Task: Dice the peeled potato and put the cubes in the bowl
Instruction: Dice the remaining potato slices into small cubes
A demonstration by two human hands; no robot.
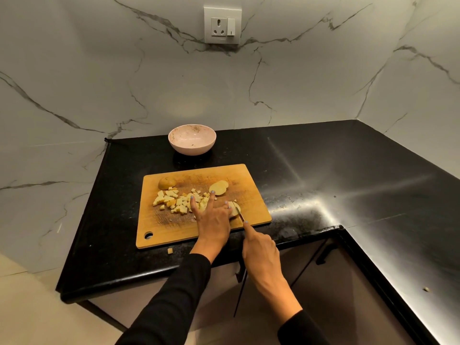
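A wooden cutting board [249, 180] lies on the black counter. A pile of potato cubes [174, 199] sits on its left half, with a rounded potato end piece [167, 183] behind it and a stack of potato slices [219, 188] to the right. My left hand [211, 220] presses straight fingers down on potato slices [236, 209] near the board's front. My right hand [258, 247] grips a knife [240, 215], index finger along its spine, the blade cutting into those slices. A pink bowl [192, 139] stands behind the board; I see no cubes in it.
One potato cube [170, 250] lies on the counter [323, 170] in front of the board. The counter turns a corner to the right. A wall socket [222, 24] is on the marble wall. Cabinet doors sit below the counter edge.
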